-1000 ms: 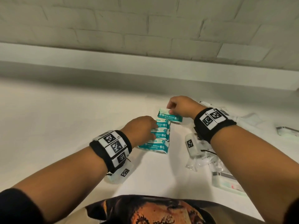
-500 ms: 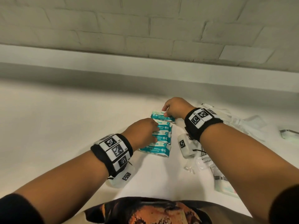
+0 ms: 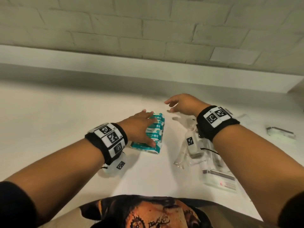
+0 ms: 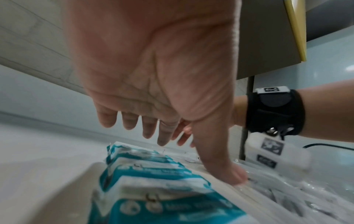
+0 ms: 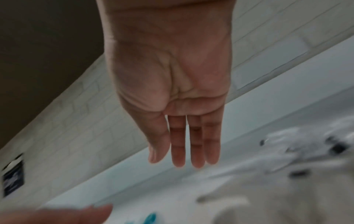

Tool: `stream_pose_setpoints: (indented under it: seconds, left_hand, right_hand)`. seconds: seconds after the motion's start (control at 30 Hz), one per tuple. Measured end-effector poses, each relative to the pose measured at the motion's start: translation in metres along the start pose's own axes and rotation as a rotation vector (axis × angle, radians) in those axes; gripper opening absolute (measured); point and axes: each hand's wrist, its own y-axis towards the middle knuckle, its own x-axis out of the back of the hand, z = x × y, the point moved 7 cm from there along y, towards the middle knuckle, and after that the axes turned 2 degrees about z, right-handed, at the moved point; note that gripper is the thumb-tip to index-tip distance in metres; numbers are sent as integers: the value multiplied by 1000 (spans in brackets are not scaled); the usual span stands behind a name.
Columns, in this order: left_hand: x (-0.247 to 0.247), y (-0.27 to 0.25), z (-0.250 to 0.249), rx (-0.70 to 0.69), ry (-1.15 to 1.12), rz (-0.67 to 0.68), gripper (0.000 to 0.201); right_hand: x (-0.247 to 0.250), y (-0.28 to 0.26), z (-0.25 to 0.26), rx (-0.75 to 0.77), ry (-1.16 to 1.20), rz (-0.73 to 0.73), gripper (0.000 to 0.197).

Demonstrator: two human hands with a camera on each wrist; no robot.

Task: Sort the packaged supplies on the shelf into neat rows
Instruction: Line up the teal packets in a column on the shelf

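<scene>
A row of overlapping teal-and-white wipe packets (image 3: 158, 129) lies on the white shelf (image 3: 65, 120), running away from me. My left hand (image 3: 148, 127) hovers over the row's left side with fingers spread and straight; in the left wrist view its thumb tip (image 4: 236, 177) touches down beside the packets (image 4: 153, 189). My right hand (image 3: 171, 106) hangs just above the shelf, right of the row's far end, fingers relaxed and holding nothing. The right wrist view shows the right hand's fingers (image 5: 191, 145) straight and empty.
Clear plastic packets (image 3: 184, 152) and a flat white labelled pack (image 3: 220, 178) lie in a loose heap under my right forearm. Another clear packet (image 3: 280, 132) sits far right. A low white ledge and brick wall (image 3: 148, 30) close the back. A cabinet post (image 4: 247, 115) stands to the right.
My right hand has let go of the farthest teal packet, which now lies at the end of the row, and has lifted away to the right. My left hand's fingers have uncurled and spread.
</scene>
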Motion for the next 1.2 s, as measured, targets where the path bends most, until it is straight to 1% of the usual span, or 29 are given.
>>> stream_pose_setpoints:
  seconds: [0.03, 0.07, 0.13, 0.2, 0.3, 0.37, 0.4, 0.43, 0.47, 0.53, 0.6, 0.67, 0.7, 0.73, 0.77, 0.83, 0.87, 0.9, 0.93, 0.97, 1.0, 1.07, 1.13, 1.17, 1.2]
  left_hand:
    - [-2, 4, -3, 1, 46, 45, 104]
    - [-3, 7, -3, 12, 84, 76, 105]
    - [-7, 13, -5, 42, 122, 125, 101]
    - [-11, 16, -7, 58, 121, 157, 98]
    - [-13, 18, -8, 67, 140, 153, 96]
    - [-13, 21, -6, 77, 153, 148, 96]
    - [-12, 21, -4, 87, 159, 146, 97]
    - [-12, 22, -3, 97, 166, 146, 98]
    - [-11, 23, -5, 107, 175, 148, 98]
    - [-7, 22, -14, 133, 182, 135, 95]
    - [1, 21, -33, 130, 140, 57, 85]
    - [9, 27, -77, 49, 64, -68, 69]
    - [11, 29, -94, -18, 29, -135, 62]
    - [13, 31, -113, -88, 2, -186, 55]
    - [11, 33, -130, -146, -21, -208, 50]
    - [6, 40, -162, -244, -39, -219, 42]
    - [3, 45, -176, -281, -32, -209, 40]
    - [0, 50, -191, -310, -8, -192, 39]
    - [-3, 56, -206, -338, 30, -174, 41]
    - [-6, 62, -220, -358, 69, -158, 43]
    - [-8, 67, -228, -365, 97, -142, 47]
    - [-12, 76, -240, -361, 120, -123, 51]
    - [-14, 84, -248, -354, 146, -130, 51]
    - [-15, 87, -249, -340, 167, -141, 52]
    - [-16, 91, -250, -332, 179, -152, 53]
  right_hand:
    - [10, -12, -13, -27, 73, 5, 42]
    - [18, -23, -24, -52, 123, 24, 42]
    - [31, -47, -51, -108, 110, 48, 42]
    - [38, -72, -76, -169, 49, 84, 42]
    - [31, -105, -103, -228, -107, 178, 43]
    - [16, -121, -114, -224, -291, 232, 54]
    - [7, -124, -116, -198, -360, 242, 60]
    - [0, -125, -116, -163, -400, 225, 64]
    - [-3, -126, -118, -127, -410, 173, 65]
    - [2, -125, -121, -65, -374, 33, 64]
    - [18, -127, -127, -55, -304, -91, 60]
    - [39, -139, -143, -88, -249, -174, 50]
    - [41, -141, -144, -107, -255, -163, 45]
    - [36, -143, -144, -125, -276, -101, 46]
    - [29, -147, -141, -132, -295, -11, 52]
    - [13, -152, -139, -114, -341, 144, 74]
    - [10, -153, -142, -95, -346, 160, 83]
    - [13, -155, -148, -83, -328, 133, 88]
    - [22, -158, -159, -92, -305, 71, 89]
    - [33, -163, -173, -118, -293, -3, 85]
    - [44, -167, -186, -147, -299, -71, 76]
    - [61, -180, -213, -217, -341, -140, 53]
    - [70, -192, -234, -272, -381, -132, 34]
    - [70, -196, -242, -285, -394, -100, 29]
    - [69, -201, -250, -291, -386, -56, 29]
